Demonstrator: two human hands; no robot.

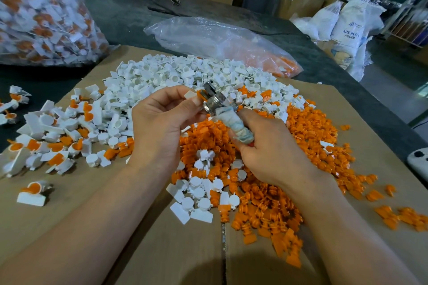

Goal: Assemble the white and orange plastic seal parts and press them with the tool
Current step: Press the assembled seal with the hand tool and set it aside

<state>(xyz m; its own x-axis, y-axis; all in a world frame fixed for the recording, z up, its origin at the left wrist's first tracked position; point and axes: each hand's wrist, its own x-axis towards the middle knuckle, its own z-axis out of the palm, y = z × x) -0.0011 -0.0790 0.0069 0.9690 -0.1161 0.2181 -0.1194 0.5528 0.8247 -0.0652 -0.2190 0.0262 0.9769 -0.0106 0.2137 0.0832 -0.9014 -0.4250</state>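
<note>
Both hands (159,122) (268,148) curled, seal (192,95) seemingly meeting tool (231,122).

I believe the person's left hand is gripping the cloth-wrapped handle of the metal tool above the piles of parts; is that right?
Not quite: in the head view it is the right hand that grips the cloth-wrapped handle of the metal tool above the piles of parts; the left hand pinches a white-and-orange seal part.

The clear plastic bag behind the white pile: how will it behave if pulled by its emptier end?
The clear plastic bag looks thin and crumpled, so probably floppy, not sliding as one piece. Its orange parts sit bunched at one end, so that end likely drags behind. The glossy film may be slippery to pinch.
</note>
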